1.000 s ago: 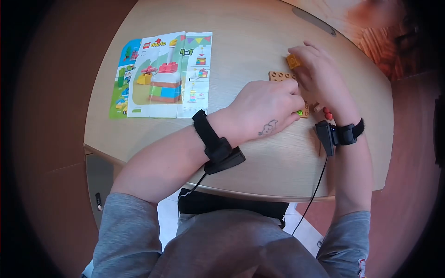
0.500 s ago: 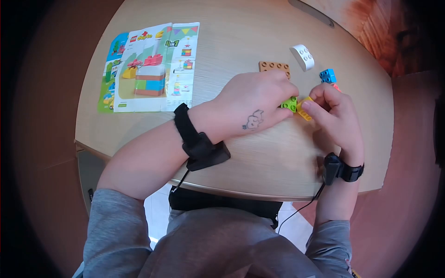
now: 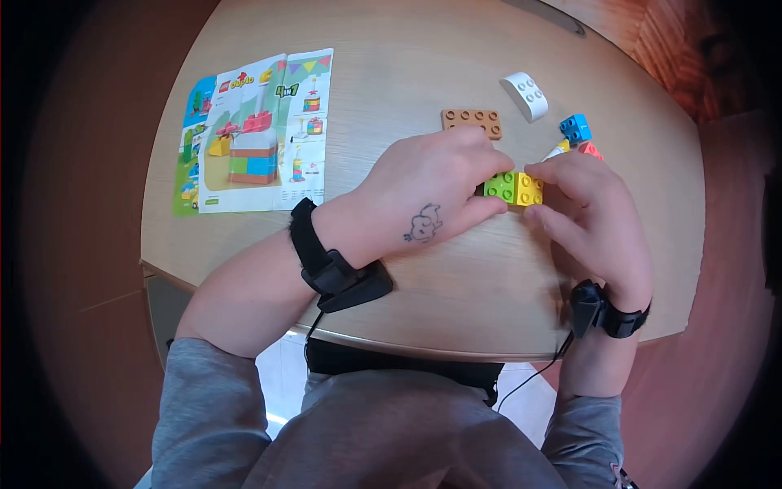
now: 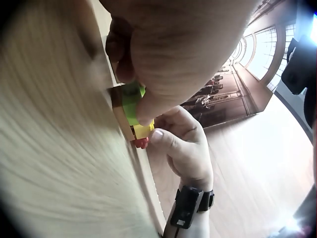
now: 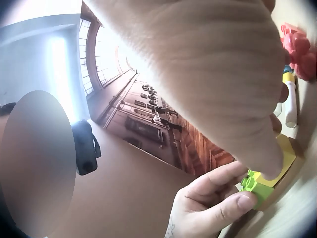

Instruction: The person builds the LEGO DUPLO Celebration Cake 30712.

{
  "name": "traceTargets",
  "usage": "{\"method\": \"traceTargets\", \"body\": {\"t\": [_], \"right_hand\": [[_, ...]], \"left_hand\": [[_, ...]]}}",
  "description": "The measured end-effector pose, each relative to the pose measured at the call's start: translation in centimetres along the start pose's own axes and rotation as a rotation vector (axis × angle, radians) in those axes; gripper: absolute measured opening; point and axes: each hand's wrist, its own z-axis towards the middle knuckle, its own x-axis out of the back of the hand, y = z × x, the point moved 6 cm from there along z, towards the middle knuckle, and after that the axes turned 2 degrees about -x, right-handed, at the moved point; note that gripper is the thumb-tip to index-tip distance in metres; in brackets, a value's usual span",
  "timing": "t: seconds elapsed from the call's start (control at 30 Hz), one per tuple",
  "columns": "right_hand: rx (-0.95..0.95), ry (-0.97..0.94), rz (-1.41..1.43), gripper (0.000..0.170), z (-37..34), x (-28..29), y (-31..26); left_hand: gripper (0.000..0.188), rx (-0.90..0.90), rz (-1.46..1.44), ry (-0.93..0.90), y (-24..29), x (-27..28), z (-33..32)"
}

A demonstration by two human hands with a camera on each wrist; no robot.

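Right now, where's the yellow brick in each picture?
Head: the yellow brick is right of centre, a bit above the middle.
Left wrist: near the middle, partly hidden.
Right wrist: far right, below the middle, partly hidden.
Landmark in all three: the green brick, right beside it.

Grey sleeves, black wrist straps, thin cables.

The left forearm (image 3: 257, 285) goes diagonally inward, and its left hand (image 3: 432, 183) is palm down, thumb and fingers bent in a pinch. The right forearm (image 3: 599, 367) stands more straight forward; the right hand (image 3: 599, 212) also pinches, its thumb nearer the body than its index finger (image 3: 554, 169).
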Motion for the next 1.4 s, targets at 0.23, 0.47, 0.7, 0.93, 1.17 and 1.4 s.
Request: {"method": "traceTargets", "body": {"t": [0.23,0.47,0.7,0.93,1.17,1.4], "right_hand": [[0.003,-0.063,-0.105,0.032,0.6,-0.7,-1.4],[0.002,-0.046,-0.091,0.030,0.4,-1.5,-1.5],[0.015,-0.055,-0.088,0.030,0.4,-1.4,-1.4],[-0.029,-0.060,-0.037,0.033,0.3,-1.6,-0.8],[-0.229,0.272,0.163,0.023,-0.5,1.4,3.7],[-0.296,0.435,-0.208,0.029,0.0,2.6,5.2]], "left_hand": [[0.034,0.024,0.003,-0.035,0.0,0.3,0.2],[0.036,0.058,0.028,-0.019,-0.2,-0.1,-0.1],[0.033,0.042,0.010,0.009,-0.3,-0.3,0.0],[0.034,0.011,0.004,0.026,-0.3,-0.3,-0.2],[0.024,-0.043,-0.044,0.238,-0.1,1.4,0.4],[0.015,-0.004,-0.005,0.307,-1.3,1.5,0.5]]}}
